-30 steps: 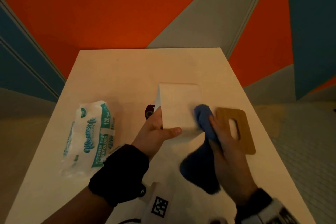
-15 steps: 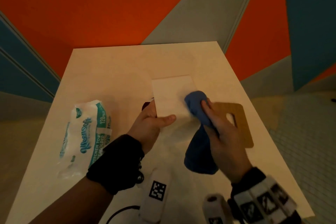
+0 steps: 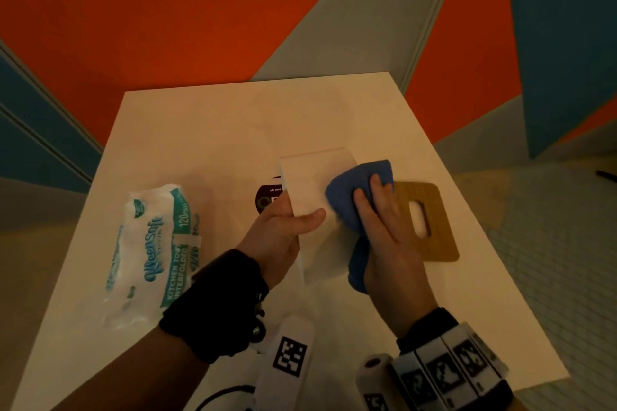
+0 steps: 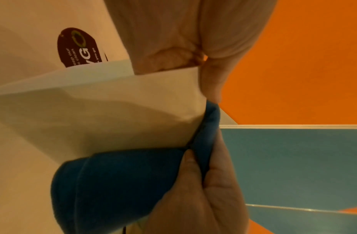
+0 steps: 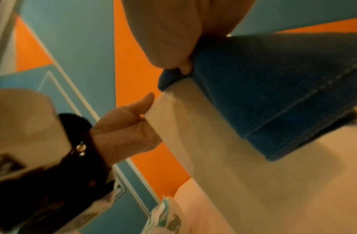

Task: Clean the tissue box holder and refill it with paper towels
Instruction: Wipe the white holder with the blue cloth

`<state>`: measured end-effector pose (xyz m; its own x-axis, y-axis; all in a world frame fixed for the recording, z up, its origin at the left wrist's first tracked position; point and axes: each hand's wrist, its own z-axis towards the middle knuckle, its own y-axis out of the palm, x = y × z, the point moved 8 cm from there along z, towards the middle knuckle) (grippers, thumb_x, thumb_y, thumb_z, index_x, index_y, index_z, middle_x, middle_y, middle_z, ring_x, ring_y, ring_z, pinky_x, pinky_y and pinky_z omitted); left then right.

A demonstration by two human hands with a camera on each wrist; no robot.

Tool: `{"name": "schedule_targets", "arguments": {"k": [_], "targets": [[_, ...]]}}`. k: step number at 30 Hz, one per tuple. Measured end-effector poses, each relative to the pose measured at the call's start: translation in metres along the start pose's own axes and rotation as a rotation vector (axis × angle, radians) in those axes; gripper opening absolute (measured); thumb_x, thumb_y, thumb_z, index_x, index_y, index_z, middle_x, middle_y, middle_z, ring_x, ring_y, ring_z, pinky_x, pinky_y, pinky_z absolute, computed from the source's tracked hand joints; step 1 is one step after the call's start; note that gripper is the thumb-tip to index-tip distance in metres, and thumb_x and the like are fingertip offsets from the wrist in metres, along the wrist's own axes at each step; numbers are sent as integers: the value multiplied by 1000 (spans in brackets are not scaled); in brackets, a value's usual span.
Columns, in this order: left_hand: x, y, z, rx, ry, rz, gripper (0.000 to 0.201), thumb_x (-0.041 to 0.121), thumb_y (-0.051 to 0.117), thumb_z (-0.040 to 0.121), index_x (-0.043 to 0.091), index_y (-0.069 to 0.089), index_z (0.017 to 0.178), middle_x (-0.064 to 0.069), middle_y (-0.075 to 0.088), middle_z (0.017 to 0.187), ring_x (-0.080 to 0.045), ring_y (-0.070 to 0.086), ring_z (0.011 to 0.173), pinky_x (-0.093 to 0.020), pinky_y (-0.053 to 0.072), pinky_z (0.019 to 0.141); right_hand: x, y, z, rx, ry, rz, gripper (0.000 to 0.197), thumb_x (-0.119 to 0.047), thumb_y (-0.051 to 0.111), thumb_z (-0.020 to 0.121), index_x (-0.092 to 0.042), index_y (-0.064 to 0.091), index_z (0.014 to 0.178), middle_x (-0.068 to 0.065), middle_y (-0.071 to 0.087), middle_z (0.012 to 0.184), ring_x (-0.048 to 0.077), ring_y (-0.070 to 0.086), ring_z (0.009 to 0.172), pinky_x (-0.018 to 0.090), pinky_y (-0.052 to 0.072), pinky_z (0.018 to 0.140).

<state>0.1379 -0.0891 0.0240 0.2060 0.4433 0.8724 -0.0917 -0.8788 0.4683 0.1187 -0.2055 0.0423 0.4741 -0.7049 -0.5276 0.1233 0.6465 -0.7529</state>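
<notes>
left hand (image 3: 283,230) grips the white tissue box holder (image 3: 310,183) by its edge; right hand (image 3: 387,230) clutches a blue cloth (image 3: 347,197), pressing it against the holder's side.

Matt white box (image 3: 312,190); woven blue cloth (image 3: 354,190); wooden lid (image 3: 430,220)

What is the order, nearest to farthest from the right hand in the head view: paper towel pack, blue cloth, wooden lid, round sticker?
1. The blue cloth: held in the right hand, against the white holder.
2. The wooden lid: just right of the hand.
3. The round sticker: left of the holder.
4. The paper towel pack: far left.
</notes>
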Motion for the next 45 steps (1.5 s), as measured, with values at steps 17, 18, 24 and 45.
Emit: {"name": "schedule_targets", "arguments": {"k": [17,18,24,45], "targets": [[15,-7,-1,-35,-192,-78,44,29,54,75,14,55,117,-4,68,101,-15,70,79,-27,60,67,-21,-12,-10,-67,-3,324,48,-18,33,87,-10,39,134,-1,25,144,-27,7,129,-4,5,104],[13,-10,-1,-28,-221,-45,41,24,52,78,12,55,118,-6,68,102,-15,70,77,-27,60,66,-24,-9,-16,-80,-19,306,50,-21,31,88,-5,39,134,3,26,144,-25,7,131,-3,4,105],[-1,-27,-9,-62,-293,111,39,2,65,61,19,63,96,7,76,80,-12,70,77,-24,59,66,-20,2,-15,-193,-4,412,53,-37,35,91,-4,40,132,0,26,143,-23,16,129,0,10,107],[13,2,-16,-91,-102,730,23,1,62,79,20,63,91,2,67,88,2,61,74,-15,49,76,-38,-23,26,-66,-77,51,51,0,32,84,-9,40,134,13,37,145,22,31,135,14,10,113]]}}
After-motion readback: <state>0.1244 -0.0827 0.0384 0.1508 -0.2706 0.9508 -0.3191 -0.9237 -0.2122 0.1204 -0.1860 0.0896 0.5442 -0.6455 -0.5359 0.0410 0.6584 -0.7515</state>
